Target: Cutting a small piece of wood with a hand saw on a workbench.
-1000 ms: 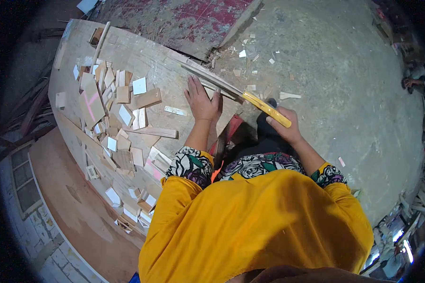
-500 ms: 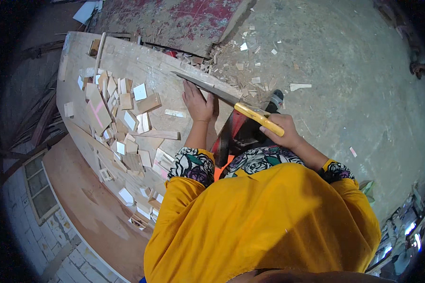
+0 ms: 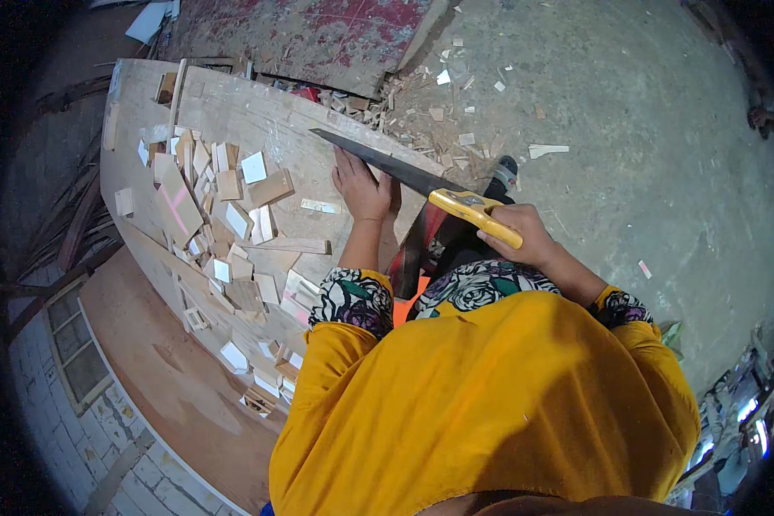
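Note:
My right hand (image 3: 526, 234) is wrapped round the yellow handle (image 3: 464, 209) of a handsaw. The saw's dark blade (image 3: 383, 162) slants up and left over the edge of a worn wooden worktop (image 3: 292, 107). Close below the blade, my left hand (image 3: 363, 191) lies on the worktop with its fingers stretched out toward the blade. Whether a piece of wood is under those fingers cannot be seen. Left of this hand lie a small pale strip (image 3: 320, 206) and a longer wooden stick (image 3: 288, 246).
Wood offcuts (image 3: 228, 186), some white-faced, are heaped over the worktop's left part. A thin batten (image 3: 177, 105) lies near its far left end. Chips and scraps (image 3: 443, 129) litter the concrete floor (image 3: 628, 155). My shoe (image 3: 506, 172) shows beside the worktop's edge.
The saw has tilted, so more of its blade's flat side and handle shows. My right hand has moved slightly right with it; my left hand stays in place.

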`<state>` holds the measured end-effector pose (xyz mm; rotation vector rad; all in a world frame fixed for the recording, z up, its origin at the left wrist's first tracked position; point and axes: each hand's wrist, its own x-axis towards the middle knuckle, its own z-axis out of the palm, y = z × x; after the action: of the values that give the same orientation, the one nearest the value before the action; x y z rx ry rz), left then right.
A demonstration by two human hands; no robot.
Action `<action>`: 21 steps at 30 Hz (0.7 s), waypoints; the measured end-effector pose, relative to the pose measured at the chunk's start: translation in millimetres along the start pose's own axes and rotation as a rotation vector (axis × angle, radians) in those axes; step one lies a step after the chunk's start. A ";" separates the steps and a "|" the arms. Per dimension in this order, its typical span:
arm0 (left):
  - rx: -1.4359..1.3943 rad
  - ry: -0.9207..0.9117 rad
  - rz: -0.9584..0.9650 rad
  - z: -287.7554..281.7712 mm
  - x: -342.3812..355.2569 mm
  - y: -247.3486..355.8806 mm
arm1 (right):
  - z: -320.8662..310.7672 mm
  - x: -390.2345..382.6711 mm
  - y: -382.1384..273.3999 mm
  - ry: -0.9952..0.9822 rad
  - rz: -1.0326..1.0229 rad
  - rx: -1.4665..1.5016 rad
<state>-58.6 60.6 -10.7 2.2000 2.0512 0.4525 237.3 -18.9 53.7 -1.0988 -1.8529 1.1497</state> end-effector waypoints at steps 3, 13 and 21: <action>0.009 -0.001 0.000 -0.1 0.3 -0.1 | 3.9 0.5 -1.9 0.007 -0.025 -0.029; 0.024 -0.005 0.002 -1.2 0.2 -0.1 | 1.6 3.9 -2.5 -0.002 0.010 0.013; 0.023 0.004 -0.004 -1.9 0.3 2.1 | 4.1 12.6 -5.0 0.043 -0.025 -0.034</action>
<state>-57.1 60.5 -8.3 2.2092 2.0725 0.4355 227.2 -10.2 58.2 -1.1084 -1.8540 1.0753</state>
